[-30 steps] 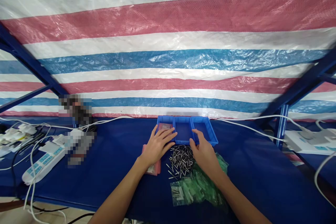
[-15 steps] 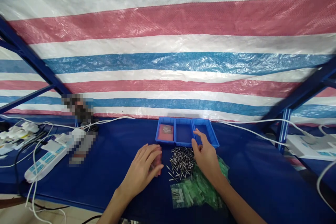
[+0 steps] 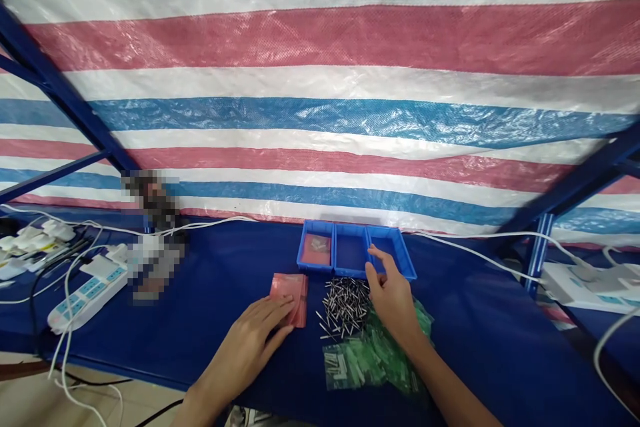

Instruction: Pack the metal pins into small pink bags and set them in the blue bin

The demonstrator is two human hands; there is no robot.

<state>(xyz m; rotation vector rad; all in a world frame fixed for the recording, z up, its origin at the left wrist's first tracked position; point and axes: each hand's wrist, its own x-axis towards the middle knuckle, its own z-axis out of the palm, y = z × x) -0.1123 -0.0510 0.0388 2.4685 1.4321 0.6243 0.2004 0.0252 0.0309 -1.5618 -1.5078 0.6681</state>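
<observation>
A stack of small red plastic bags (image 3: 296,284) lies on the blue tabletop. My left hand (image 3: 253,333) rests its outstretched fingertips on the lower part of that stack, the thumb beside it. To the right is a heap of small metal pins with dark parts (image 3: 346,307). My right hand (image 3: 393,297) is over the heap's right edge, thumb and index finger apart, with nothing visible between them. Its other fingers are curled and partly hidden. Below it lie green-tinted clear bags (image 3: 373,360), some holding small pale pieces.
Behind the heap stand three joined blue trays (image 3: 351,275); the left one holds a red bag (image 3: 316,257) with small pieces. A white power strip (image 3: 87,300) and cables lie left, another power strip (image 3: 575,287) right. A striped sheet (image 3: 320,120) hangs behind the blue frame.
My left hand has slid back toward me and to the left, uncovering most of the red bags. My right hand stays almost where it was. The view has shifted slightly.
</observation>
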